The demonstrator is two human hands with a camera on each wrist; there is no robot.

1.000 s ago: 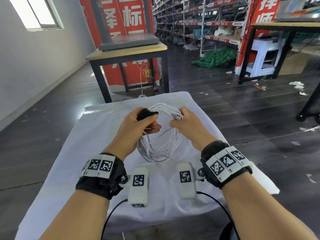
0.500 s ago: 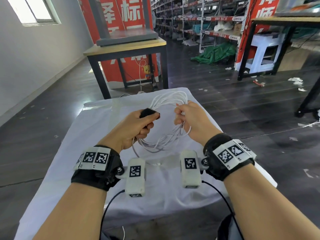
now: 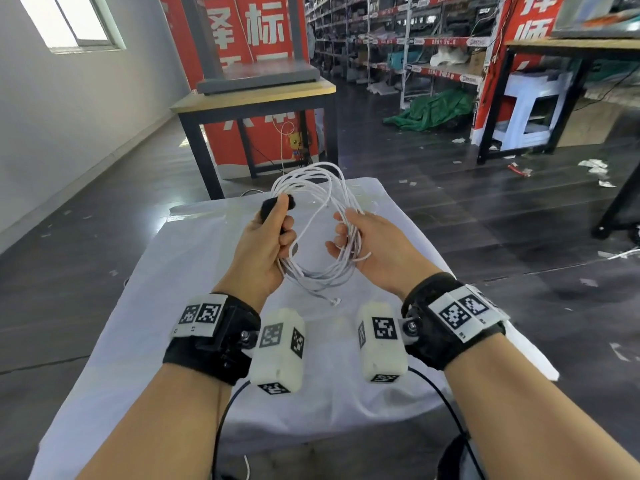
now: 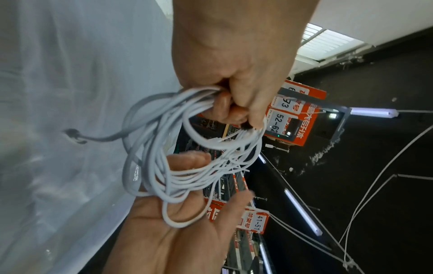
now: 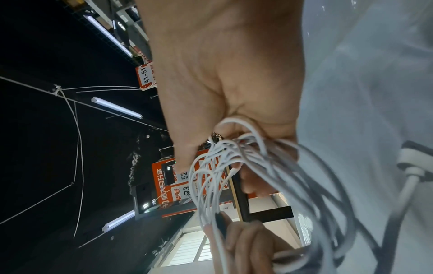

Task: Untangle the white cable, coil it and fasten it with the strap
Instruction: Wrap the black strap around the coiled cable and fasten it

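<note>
**Coil held up between both hands, strap under my left thumb**

I hold the thin white cable (image 3: 313, 216), wound into a loose coil of many loops, in the air above the white cloth-covered surface (image 3: 145, 306). The coil stands roughly upright, its long axis running from near my wrists up and away from me; its top loops rise past my fingers, its lowest loops hang just over the cloth. One free end with a small plug (image 3: 335, 301) dangles at the bottom, near or on the cloth; I cannot tell which.

My left hand (image 3: 265, 251) is closed in a fist round the left side of the coil, thumb pointing up and pressing the small black fabric strap (image 3: 268, 206) against the strands. My right hand (image 3: 372, 247) is mostly open, palm turned inward, its fingers loosely hooked through the right side of the loops, so the strands lie across them.

Behind the surface stand red banners with large white Chinese characters, one reading "标". In the wrist views, red shelf signs read "41-51" and, partly covered, "52-6".
</note>
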